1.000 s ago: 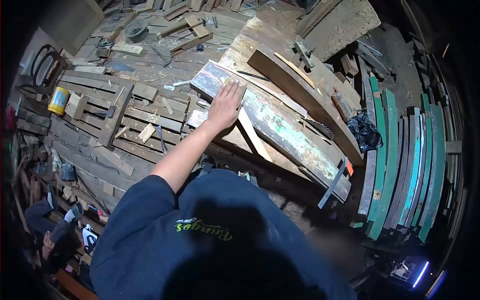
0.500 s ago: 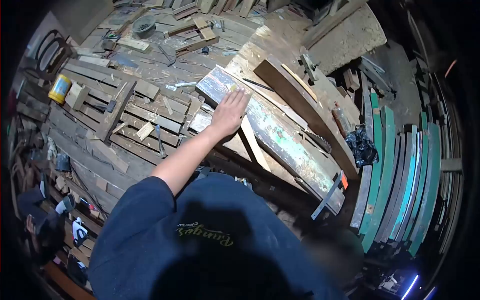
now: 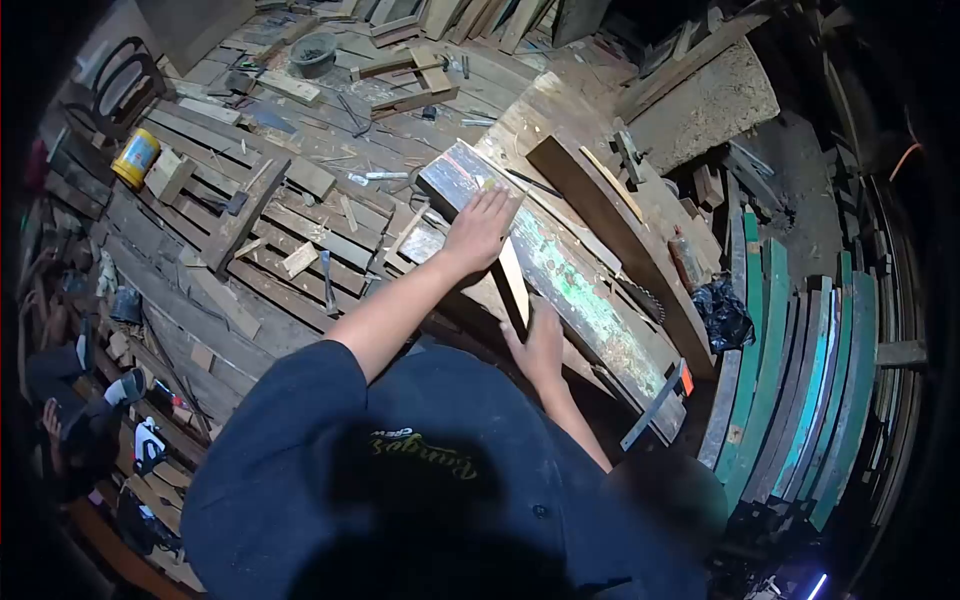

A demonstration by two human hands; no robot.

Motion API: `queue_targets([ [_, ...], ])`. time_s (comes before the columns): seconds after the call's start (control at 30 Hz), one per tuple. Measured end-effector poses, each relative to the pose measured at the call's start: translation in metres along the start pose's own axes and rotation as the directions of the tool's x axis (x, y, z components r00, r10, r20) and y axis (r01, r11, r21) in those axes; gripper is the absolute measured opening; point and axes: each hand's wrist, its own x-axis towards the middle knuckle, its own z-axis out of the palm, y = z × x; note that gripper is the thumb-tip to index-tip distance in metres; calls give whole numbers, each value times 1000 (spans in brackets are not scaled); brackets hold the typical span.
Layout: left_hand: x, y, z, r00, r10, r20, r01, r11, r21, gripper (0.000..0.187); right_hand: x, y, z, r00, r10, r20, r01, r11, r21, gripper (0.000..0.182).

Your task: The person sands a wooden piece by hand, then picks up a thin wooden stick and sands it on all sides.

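Observation:
My left hand [image 3: 483,230] lies flat, fingers stretched, on the far end of a beam [image 3: 575,290] with worn green and white paint. A pale wooden strip [image 3: 512,275] comes out from beneath that hand, across the beam's near side. My right hand [image 3: 540,345] has its thumb and fingers around the strip's lower end. At the beam's near end rests a metal square [image 3: 652,408] with an orange part. Behind the beam stands a long brown board [image 3: 620,240].
A yellow tub [image 3: 136,158], a grey bucket [image 3: 313,56] and a slatted wooden frame [image 3: 250,215] are at the left. Green-painted planks [image 3: 768,350] and a black plastic bag [image 3: 722,314] are at the right. Another person [image 3: 75,395] is at the lower left.
My right hand has come into view and taken hold of the strip's lower end. My left hand stays on the beam. The whole view has shifted slightly, with things appearing further right.

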Motion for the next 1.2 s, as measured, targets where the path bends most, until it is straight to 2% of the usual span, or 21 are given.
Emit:
queue_targets([
  [0.03, 2, -2, -3, 1000, 1, 5, -1, 1000, -7, 52, 9, -9, 5, 999, 6, 39, -4, 999, -44, 67],
  [0.1, 0, -2, -6, 1000, 12, 15, -12, 1000, 25, 56, 23, -20, 10, 991, 126, 39, -128, 991, 41, 60],
  [0.17, 1, 0, -4, 1000, 5, 2, -5, 1000, -14, 57, 39, -18, 3, 950, 248, 189, -257, 966, 24, 50],
  [0.23, 1, 2, -8, 1000, 9, 28, -11, 999, 51, 53, 41, -19, 3, 950, 251, 184, -252, 967, -15, 45],
  [0.3, 2, 11, -16, 999, -5, 32, 7, 998, -67, 49, 44, -15, 4, 932, 282, 226, -264, 959, -106, 43],
  [0.33, -3, 16, -18, 998, 31, 54, -28, 998, -54, 48, 45, -14, 4, 939, 256, 230, -235, 965, -113, 38],
  [0.37, -5, 21, -21, 988, 33, 151, -20, 996, -87, 49, 46, -11, 4, 941, 253, 226, -232, 966, -115, 38],
  [0.43, -7, 10, -17, 985, 93, 147, -78, 991, -107, 48, 46, -10, 4, 919, 263, 293, -262, 964, -45, 36],
  [0.47, 1, 4, -18, 986, 51, 161, -31, 992, -126, 47, 47, -7, 6, 918, 260, 301, -264, 964, -26, 37],
  [0.5, 10, -6, -11, 994, 40, 103, -28, 993, -116, 47, 47, -4, 9, 916, 265, 302, -270, 962, -24, 37],
  [0.57, 31, -15, -12, 996, -75, 46, 80, 991, -109, 47, 45, -4, 9, 942, 216, 258, -230, 973, 25, 37],
  [0.63, 32, -10, -10, 997, -82, 16, 83, 991, -101, 48, 45, -4, 5, 926, 237, 292, -264, 963, 56, 36],
  [0.7, 18, 5, -10, 994, -108, -6, 105, 972, -210, 50, 46, 2, 8, 961, 164, 221, -198, 970, 142, 35],
  [0.77, 5, 6, -7, 999, -10, 52, 16, 994, -111, 51, 51, 6, 8, 940, 214, 265, -262, 951, 164, 36],
  [0.83, 9, 1, -6, 997, -42, 61, 54, 978, -203, 50, 47, 26, 21, 962, 86, 258, -131, 978, 164, 36],
  [0.87, 19, -1, -8, 998, -57, -1, 56, 984, -169, 49, 48, 19, 14, 946, 160, 280, -223, 952, 209, 37],
  [0.93, 32, -3, -9, 994, -111, 15, 112, 983, -146, 48, 49, 12, 8, 941, 183, 284, -253, 939, 232, 37],
  [1.03, 19, 9, -1, 989, -143, -23, 136, 973, -188, 48, 50, 29, 15, 945, 97, 314, -159, 971, 179, 39],
  [1.1, 12, 8, 2, 998, -66, 23, 68, 989, -129, 46, 56, 26, 12, 953, 106, 284, -161, 971, 179, 41],
  [1.17, 21, -1, -3, 997, -78, 27, 80, 989, -128, 45, 51, 28, 12, 934, 130, 333, -205, 957, 203, 43],
  [1.2, 35, -11, 1, 998, -57, -38, 54, 996, -70, 44, 47, 27, 12, 930, 139, 339, -217, 955, 204, 43],
])
